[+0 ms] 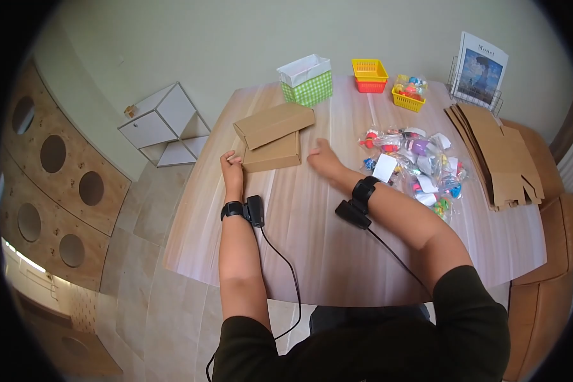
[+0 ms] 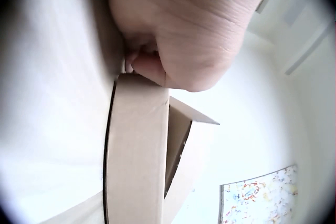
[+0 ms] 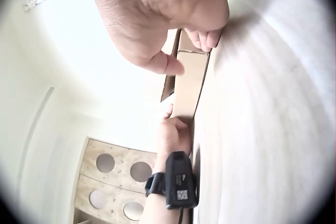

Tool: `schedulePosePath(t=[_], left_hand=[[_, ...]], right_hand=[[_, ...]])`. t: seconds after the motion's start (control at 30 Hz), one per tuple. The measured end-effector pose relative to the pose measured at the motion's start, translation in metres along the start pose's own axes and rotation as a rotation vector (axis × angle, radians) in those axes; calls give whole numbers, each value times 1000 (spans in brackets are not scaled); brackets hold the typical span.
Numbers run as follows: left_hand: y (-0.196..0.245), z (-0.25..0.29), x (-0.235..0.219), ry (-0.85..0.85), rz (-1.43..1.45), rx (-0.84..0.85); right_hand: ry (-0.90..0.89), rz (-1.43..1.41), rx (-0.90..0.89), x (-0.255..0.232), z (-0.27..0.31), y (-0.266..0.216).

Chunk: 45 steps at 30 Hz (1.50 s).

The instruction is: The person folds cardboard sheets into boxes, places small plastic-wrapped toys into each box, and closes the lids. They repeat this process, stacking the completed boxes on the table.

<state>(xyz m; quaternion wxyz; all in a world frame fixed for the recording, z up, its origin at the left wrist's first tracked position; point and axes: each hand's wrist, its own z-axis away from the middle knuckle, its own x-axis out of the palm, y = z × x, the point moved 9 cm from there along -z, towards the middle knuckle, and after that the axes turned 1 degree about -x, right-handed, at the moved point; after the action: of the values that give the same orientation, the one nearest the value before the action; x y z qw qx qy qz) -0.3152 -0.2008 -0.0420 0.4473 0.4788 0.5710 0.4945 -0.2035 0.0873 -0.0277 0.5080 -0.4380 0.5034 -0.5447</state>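
Two brown cardboard boxes are stacked on the table ahead of me. The upper box (image 1: 275,127) lies askew on the lower box (image 1: 275,159). My left hand (image 1: 232,167) is at the lower box's left end, fingers loosely bent; in the left wrist view it is right at the end of the cardboard (image 2: 136,145). Past the right end, my right hand (image 1: 326,160) hovers slightly blurred, apart from the boxes in the head view. Its thumb (image 3: 173,66) sticks out and its fingers bend loosely, holding nothing.
Bagged small colourful toys (image 1: 417,159) spread over the right side, beside flattened cardboard boxes (image 1: 500,153). Along the back stand a green checked bag (image 1: 309,88), a yellow basket (image 1: 369,69) on a red one, another yellow basket (image 1: 407,100) holding toys, and a Monet magazine (image 1: 481,70).
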Motion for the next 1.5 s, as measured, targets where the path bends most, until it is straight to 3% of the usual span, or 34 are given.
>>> schedulePosePath(t=[0.1,0.23,0.43,0.53,0.63,0.73,0.93,1.03,1.13,1.23,1.3,1.33,1.43,1.5], left_hand=[[56,36,7,110,83,59],[61,15,28,136,-35,224],[84,25,60,136,-300,294],[84,26,62,110,-337,303],[89,25,66,125,-379,337],[84,21,58,107,-385,343],[80,17,55,53,-276,286],[93,34,55,-11,-197,238],[97,41,58,-80,-179,235],[86,25,67,-259,-20,155],[80,20,82,-385,76,94],[98,36,89,-432,88,78],[117,55,110,-517,93,95],[155,91,125,-592,20,142]], right_hand=[[203,125,-164,-41,-42,-6],[158,295,-235,-46,-64,-33],[-199,-13,-337,-12,-52,-66],[-182,-166,-173,-5,-39,-64],[216,262,-416,-18,-97,-39],[210,219,-236,-30,-76,-47],[5,-251,-122,-30,-52,-37],[67,-248,-51,-40,-46,-34],[-54,-344,-97,-40,-44,-37],[32,15,-458,-59,-49,-49],[279,321,-576,-82,-22,-58],[401,477,-626,-90,3,-72],[308,477,-668,-107,67,-112],[335,683,-838,-118,100,-129]])
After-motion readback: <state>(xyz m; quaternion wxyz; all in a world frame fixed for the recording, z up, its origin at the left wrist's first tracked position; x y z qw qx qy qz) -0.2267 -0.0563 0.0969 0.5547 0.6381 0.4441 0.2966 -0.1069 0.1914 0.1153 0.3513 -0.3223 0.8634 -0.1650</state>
